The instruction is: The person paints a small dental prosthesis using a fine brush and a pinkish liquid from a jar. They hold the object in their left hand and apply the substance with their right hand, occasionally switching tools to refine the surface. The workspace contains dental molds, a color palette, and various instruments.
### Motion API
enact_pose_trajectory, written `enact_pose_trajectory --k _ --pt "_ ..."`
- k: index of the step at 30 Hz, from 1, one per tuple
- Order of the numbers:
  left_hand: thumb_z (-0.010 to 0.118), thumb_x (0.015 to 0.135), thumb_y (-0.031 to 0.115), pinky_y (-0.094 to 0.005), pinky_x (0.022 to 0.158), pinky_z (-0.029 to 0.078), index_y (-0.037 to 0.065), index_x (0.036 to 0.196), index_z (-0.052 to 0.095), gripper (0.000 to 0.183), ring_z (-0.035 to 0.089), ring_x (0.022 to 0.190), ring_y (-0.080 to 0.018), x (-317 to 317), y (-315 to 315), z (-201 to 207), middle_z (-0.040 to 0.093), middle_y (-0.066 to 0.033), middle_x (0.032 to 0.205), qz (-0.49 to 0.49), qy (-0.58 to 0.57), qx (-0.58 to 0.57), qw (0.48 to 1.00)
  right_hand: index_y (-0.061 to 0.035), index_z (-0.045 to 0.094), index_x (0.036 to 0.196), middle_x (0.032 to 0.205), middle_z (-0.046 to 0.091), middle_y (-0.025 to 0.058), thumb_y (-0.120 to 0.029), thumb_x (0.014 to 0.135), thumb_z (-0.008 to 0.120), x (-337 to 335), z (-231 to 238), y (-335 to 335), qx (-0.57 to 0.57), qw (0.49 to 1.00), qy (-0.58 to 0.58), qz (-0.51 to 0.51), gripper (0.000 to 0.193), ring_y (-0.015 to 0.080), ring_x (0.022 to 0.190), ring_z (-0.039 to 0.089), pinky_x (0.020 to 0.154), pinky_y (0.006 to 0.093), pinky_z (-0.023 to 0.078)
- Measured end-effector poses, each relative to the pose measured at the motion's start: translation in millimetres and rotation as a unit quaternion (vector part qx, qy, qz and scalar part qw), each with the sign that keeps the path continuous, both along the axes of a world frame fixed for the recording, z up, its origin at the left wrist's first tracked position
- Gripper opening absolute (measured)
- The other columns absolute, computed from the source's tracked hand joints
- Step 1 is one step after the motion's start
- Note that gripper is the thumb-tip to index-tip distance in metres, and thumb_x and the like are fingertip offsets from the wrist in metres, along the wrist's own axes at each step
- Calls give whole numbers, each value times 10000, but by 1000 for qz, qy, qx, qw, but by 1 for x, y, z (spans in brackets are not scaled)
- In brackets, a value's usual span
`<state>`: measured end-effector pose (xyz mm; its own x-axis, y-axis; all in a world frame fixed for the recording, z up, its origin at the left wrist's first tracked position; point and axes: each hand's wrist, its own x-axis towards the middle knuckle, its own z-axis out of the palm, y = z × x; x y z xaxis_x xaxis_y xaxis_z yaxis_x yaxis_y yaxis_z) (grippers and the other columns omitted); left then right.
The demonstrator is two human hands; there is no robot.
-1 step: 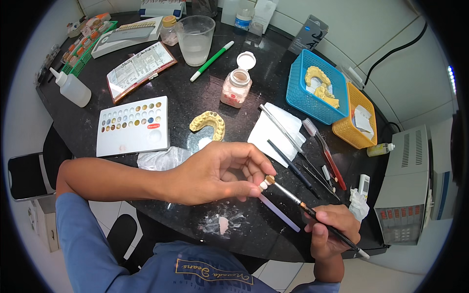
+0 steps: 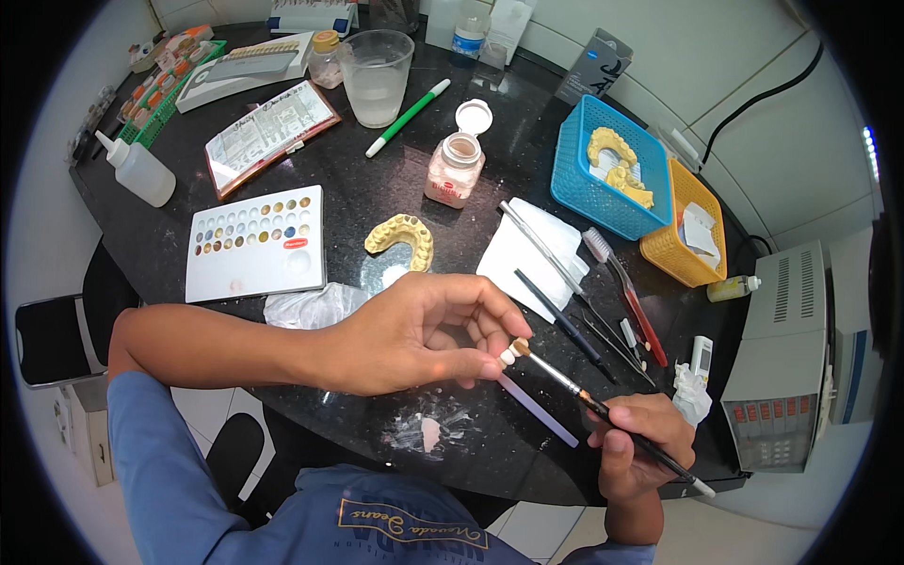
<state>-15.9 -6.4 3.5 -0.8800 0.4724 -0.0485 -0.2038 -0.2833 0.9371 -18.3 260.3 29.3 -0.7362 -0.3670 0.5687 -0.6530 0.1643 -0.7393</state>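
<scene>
My left hand (image 2: 424, 334) pinches a small white dental bridge (image 2: 509, 358) between thumb and fingertips; the fingers hide part of it. In my right hand (image 2: 648, 443) is a brush (image 2: 562, 379) with a silver ferrule and a dark handle. Its tan bristle tip touches or lies right against the bridge. A pale purple stick (image 2: 537, 410) lies on the table below the bridge. Behind my left hand rests a yellow plaster dental model (image 2: 414, 243), with an open jar of pink powder (image 2: 455, 179) farther back.
On the dark table (image 2: 358, 452) a white palette (image 2: 254, 254) with coloured wells lies left. To the right are a toothbrush (image 2: 633, 301), several slim tools on white tissue (image 2: 499, 259), and blue (image 2: 574, 202) and yellow baskets (image 2: 678, 264). A cup of cloudy liquid (image 2: 377, 89) stands behind.
</scene>
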Motion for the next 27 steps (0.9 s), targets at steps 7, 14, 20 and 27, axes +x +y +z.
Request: enact_pose_trajectory --k 7,14,20,27 --pt "672 843 -13 -173 734 547 -12 1152 568 326 563 910 -68 0 -1 -1 569 -54 1018 -5 2 0 1000 27 652 871 700 671 134 -29 748 695 1 -2 0 -29 1000 10 2 142 194 554 655 466 229 475" --pt "668 845 -16 -178 739 550 -13 1159 566 331 560 897 -66 0 0 -2 564 -50 993 -5 -3 2 1000 6 602 968 713 659 142 -113 855 637 -11 2 0 72 990 74 99 167 122 459 582 471 223 479" --pt "659 854 -11 -185 733 551 -29 1175 564 335 565 871 -70 1 -1 -1 560 -53 965 -11 -15 14 1000 21 548 1060 844 631 185 -170 912 571 -6 -5 12 13 994 63 89 242 104 491 508 441 210 432" --pt "646 862 -12 -203 727 546 -41 1197 568 345 566 862 -81 1 -1 -2 560 -51 956 -27 -2 2 1000 33 605 980 845 672 200 -65 863 607 -5 -3 -5 -7 1000 8 14 153 145 546 605 480 229 484"
